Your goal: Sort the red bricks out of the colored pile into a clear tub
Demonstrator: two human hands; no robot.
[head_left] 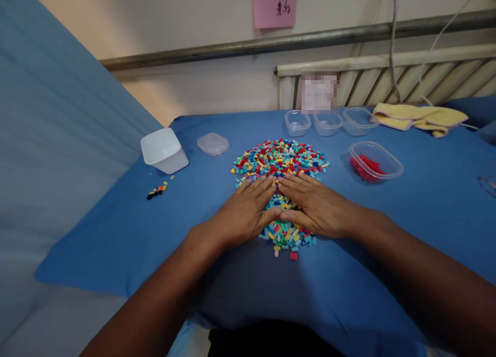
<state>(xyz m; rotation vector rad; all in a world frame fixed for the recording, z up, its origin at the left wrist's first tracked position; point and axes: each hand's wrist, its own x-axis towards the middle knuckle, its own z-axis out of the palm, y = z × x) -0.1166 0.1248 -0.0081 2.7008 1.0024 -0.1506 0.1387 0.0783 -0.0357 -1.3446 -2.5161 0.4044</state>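
A heap of small multicoloured toy bricks [281, 155] spreads over the blue cloth in front of me. My left hand [248, 210] lies palm down on the left side of the heap, fingers stretched out. From the right, my right hand [313, 204] rests flat on it too, the thumbs meeting near the middle. Bricks show between and below the hands; those under the palms are hidden. Close to my body lie a loose red brick [293, 255] and a pale one [276, 252]. Neither hand grips anything.
Red pieces fill part of a clear tub [395, 167] at the right. Three clear tubs [297, 124] stand along the back, beside a yellow cloth [420, 117]. Leftward are a white container [170, 158], stacked lids [213, 144] and several small black and yellow bricks [158, 190].
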